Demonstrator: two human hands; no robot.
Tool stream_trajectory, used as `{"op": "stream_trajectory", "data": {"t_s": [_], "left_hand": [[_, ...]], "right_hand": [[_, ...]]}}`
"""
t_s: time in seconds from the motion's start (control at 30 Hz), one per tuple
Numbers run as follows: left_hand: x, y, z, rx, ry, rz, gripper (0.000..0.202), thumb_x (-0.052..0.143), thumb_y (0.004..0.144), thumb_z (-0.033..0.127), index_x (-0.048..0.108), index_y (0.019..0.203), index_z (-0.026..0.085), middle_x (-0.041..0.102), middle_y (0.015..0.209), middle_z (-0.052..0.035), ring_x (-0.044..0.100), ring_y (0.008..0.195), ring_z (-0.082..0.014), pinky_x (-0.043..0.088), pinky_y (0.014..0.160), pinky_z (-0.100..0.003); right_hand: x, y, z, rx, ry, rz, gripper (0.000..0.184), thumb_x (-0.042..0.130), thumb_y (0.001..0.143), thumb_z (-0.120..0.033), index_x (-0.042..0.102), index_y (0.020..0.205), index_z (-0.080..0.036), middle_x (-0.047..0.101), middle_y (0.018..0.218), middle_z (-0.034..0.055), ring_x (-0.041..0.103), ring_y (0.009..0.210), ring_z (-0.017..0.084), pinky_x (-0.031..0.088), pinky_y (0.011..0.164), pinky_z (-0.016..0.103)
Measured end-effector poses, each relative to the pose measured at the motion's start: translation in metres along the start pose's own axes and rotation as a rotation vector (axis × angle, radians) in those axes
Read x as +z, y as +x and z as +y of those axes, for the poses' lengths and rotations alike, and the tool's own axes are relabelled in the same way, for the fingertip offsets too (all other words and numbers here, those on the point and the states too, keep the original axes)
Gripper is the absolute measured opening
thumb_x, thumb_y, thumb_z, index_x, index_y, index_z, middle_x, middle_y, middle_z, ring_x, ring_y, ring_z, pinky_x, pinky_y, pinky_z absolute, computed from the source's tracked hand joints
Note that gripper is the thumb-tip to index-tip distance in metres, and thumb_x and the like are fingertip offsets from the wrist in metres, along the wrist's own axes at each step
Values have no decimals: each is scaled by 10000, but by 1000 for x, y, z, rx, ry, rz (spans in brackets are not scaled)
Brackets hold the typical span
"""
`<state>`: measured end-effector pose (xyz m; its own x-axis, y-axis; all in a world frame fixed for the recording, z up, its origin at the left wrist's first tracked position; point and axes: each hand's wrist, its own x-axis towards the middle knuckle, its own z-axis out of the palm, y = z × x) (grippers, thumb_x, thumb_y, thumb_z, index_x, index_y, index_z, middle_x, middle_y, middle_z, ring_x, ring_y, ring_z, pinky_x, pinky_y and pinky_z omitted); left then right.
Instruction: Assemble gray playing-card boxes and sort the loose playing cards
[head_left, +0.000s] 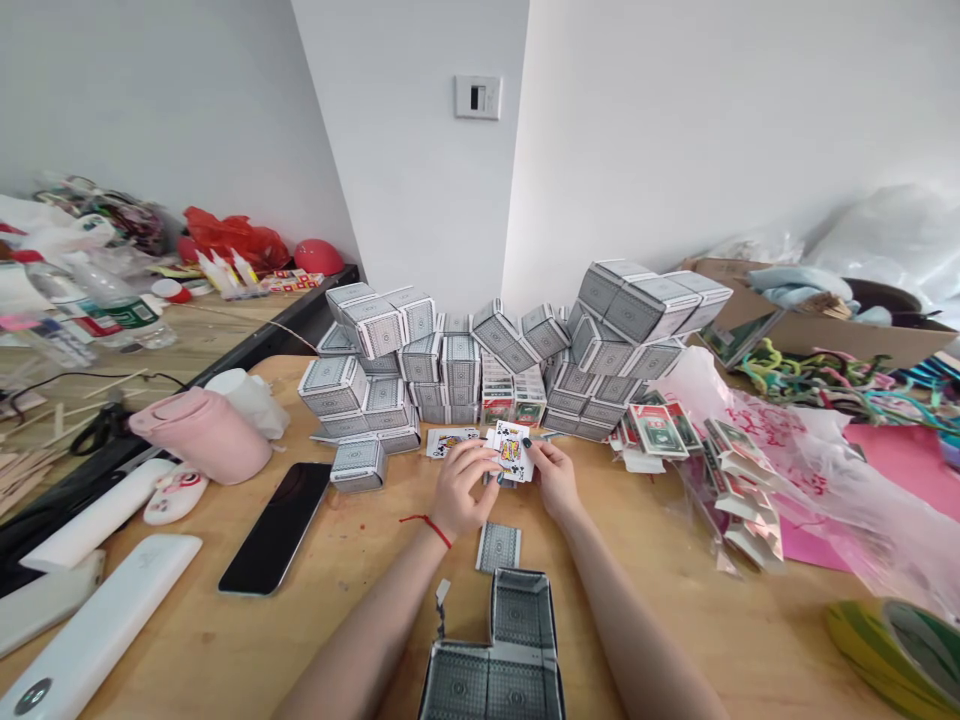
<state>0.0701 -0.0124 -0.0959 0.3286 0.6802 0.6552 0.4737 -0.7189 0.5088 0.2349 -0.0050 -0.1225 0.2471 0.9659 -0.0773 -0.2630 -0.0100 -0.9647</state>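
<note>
Both my hands hold playing cards (513, 452) face up over the middle of the table, a king of clubs on top. My left hand (463, 485), with a red string round the wrist, pinches the cards' left side. At their right edge, my right hand (551, 475) grips them between thumb and fingers. Behind my left hand a face-up card (447, 441) lies on the table. A face-down card (499, 548) lies nearer to me. Closest to me, between my forearms, stands an L-shaped block of boxes covered with card backs (519, 612).
Stacked card-covered boxes (457, 365) line the back of the table. Card packs (660, 428) and plastic bags (787, 440) lie at the right, with a tape roll (892, 650) nearer. A phone (276, 527), a white power bank (112, 620) and a pink case (201, 433) are at the left.
</note>
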Motion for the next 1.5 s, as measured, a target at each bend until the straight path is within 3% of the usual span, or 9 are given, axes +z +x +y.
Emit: {"op": "stream_trajectory", "data": {"t_s": [0.13,0.3,0.43,0.63,0.73,0.93,1.13,1.4,1.5], "left_hand": [[3,0,-10,-259,-56,146,274,462,788,246,512,1051,188,579,1008,-83,531,943,-185,447,822,-362],[11,-3,-22,-436,-245,18,387,462,785,260,431,1163,182,607,823,-41,560,628,-115,473,556,-239],[15,-3,-22,-494,-419,-87,346,439,785,238,431,1126,180,599,653,4,535,505,-101,441,472,-215],[17,-2,-24,-659,-594,-39,213,451,773,300,416,945,179,596,628,12,515,431,-99,400,417,-210],[17,-2,-27,-652,-523,-5,165,484,745,327,463,775,166,569,608,12,520,499,-101,392,470,-206],[16,-3,-31,-620,-342,5,290,508,714,376,470,536,149,410,468,54,396,465,-72,285,457,-188],[17,-3,-35,-608,-437,27,246,521,712,363,601,762,136,595,672,-15,514,611,-119,372,553,-211],[18,-5,-39,-621,-404,16,263,520,713,380,602,709,130,561,603,4,474,554,-98,348,512,-193],[17,-4,-37,-613,-388,8,263,517,715,382,602,698,133,564,607,3,471,559,-97,347,519,-193]], "right_hand": [[3,-3,-1,-15,-62,-63,382,627,604,-497,610,760,-149,618,604,32,542,512,152,425,456,252],[5,-5,-1,-30,-115,-133,361,618,627,-482,603,756,-146,608,585,28,531,496,138,420,441,241],[5,-5,-2,-38,-80,-154,352,627,621,-477,593,754,-153,620,627,26,561,548,153,449,503,262],[3,-2,2,-25,-121,-200,353,596,642,-501,579,695,-152,595,587,17,510,474,127,410,432,240],[1,-1,5,-26,-138,-216,356,602,633,-503,572,699,-154,590,581,17,509,484,130,407,434,238],[0,0,5,-24,-125,-231,333,607,645,-473,579,763,-162,602,607,18,521,508,132,400,432,227],[1,0,5,-18,-147,-254,337,601,644,-480,576,766,-167,616,625,21,541,525,144,406,434,231],[2,-2,3,-26,-153,-268,322,597,658,-453,579,781,-156,645,654,29,569,532,144,421,450,230],[5,-2,3,0,-139,-292,345,621,636,-443,572,829,-162,666,719,44,613,609,177,474,523,263]]}}
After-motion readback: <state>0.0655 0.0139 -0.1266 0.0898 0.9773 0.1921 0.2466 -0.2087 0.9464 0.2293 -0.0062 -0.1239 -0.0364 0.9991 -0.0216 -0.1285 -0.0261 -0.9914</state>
